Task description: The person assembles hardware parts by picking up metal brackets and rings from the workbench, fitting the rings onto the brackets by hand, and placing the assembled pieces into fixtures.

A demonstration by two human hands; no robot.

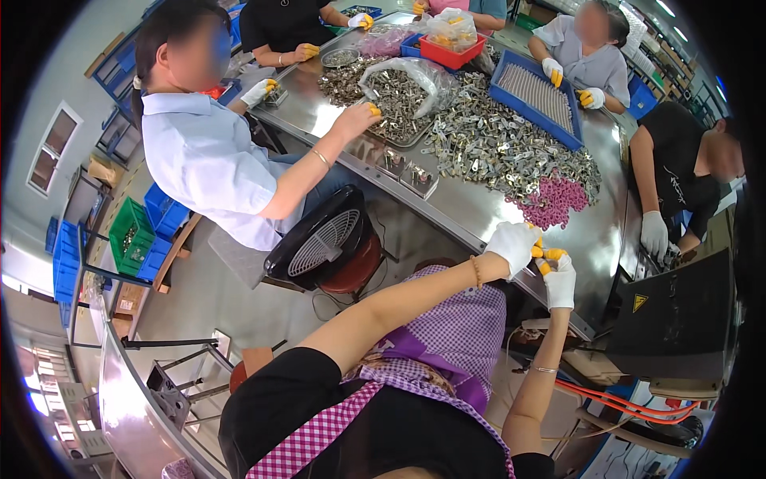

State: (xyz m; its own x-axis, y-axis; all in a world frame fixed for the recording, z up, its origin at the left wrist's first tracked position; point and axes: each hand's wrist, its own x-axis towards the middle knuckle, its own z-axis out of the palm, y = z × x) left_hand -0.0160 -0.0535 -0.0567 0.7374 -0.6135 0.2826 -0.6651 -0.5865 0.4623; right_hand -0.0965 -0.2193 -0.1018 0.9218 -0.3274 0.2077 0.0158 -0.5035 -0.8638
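Observation:
My left hand [515, 246] and my right hand [557, 277] meet over the near edge of the metal table [471, 209]. Both wear white gloves with yellow fingertips. The fingers of each are pinched together, almost touching, and whatever small thing lies between them is too small to make out. Just beyond my hands is a heap of small pink parts [550, 203]. Behind it spreads a large pile of small metal parts [479, 136], silver and brassy.
A blue tray [498, 97] with rows of parts lies on the pile, near a red bin [452, 56] and a clear plastic bag [427, 76]. Small metal fixtures [416, 179] stand on the left edge. Co-workers sit around the table. A black machine box [674, 315] stands at right.

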